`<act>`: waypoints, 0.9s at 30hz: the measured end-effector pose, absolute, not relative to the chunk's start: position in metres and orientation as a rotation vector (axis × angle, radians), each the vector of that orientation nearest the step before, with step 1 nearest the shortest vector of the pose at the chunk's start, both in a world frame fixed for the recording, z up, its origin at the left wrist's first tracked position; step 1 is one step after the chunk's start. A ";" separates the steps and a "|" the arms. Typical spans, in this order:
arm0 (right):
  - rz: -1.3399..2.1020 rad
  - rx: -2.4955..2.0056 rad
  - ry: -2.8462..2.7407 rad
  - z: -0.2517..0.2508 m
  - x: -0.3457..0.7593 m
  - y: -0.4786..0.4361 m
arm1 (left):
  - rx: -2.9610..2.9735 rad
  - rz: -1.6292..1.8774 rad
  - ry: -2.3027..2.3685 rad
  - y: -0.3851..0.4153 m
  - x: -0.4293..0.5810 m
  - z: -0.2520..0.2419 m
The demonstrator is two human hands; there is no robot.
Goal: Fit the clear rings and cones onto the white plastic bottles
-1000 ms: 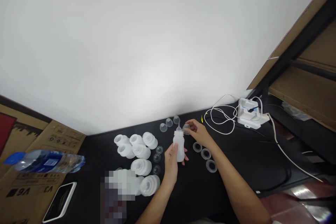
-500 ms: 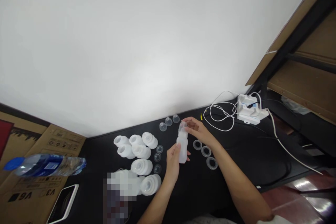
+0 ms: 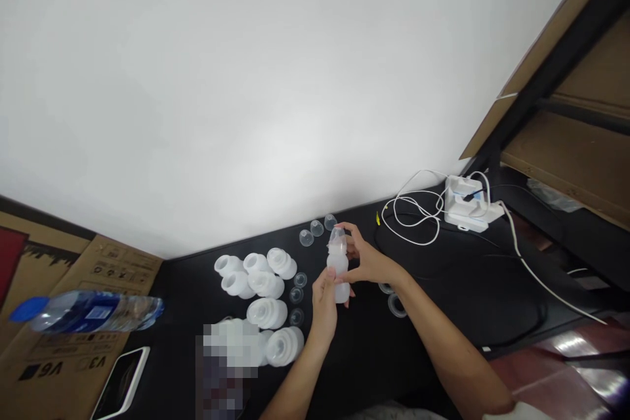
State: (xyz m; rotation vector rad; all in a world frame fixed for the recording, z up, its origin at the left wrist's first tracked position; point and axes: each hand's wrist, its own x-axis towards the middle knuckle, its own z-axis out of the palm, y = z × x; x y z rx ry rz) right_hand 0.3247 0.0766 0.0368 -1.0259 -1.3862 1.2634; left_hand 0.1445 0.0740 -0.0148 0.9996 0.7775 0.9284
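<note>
A small translucent white baby bottle [image 3: 337, 273] with a clear dome cap over its top stands nearly upright between my hands. My left hand [image 3: 325, 305] is wrapped round its lower body. From the right, my right hand [image 3: 367, 259] holds it too, fingers by the cap and thumb on the body. Several clear dome caps [image 3: 317, 228] lie in a row behind the bottle. To the left are clear round discs [image 3: 296, 295] and several white bottles [image 3: 266, 312], some open-necked. Clear rings [image 3: 396, 305] show at the right, partly hidden by my right wrist.
A water bottle [image 3: 93, 310] with a blue cap lies at the left on cardboard [image 3: 54, 367], near a phone [image 3: 121, 384]. At the right are a white power box [image 3: 466, 205] and looped white cables [image 3: 418, 241]. A white wall [image 3: 295, 92] rises behind the black table [image 3: 374, 367].
My right hand has shifted left and lower on the bottle, with its thumb now on the body. The bottle has moved slightly left. My right wrist now covers part of the rings.
</note>
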 end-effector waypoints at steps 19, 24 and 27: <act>1.153 -0.967 -1.296 0.037 0.305 0.071 | 1.333 0.993 0.932 0.071 0.137 0.004; 1.020 -0.924 -1.149 0.036 0.292 0.075 | 1.554 1.072 1.127 0.073 0.135 0.014; 0.988 -0.901 -1.042 0.036 0.295 0.080 | 1.673 1.081 1.147 0.071 0.134 0.017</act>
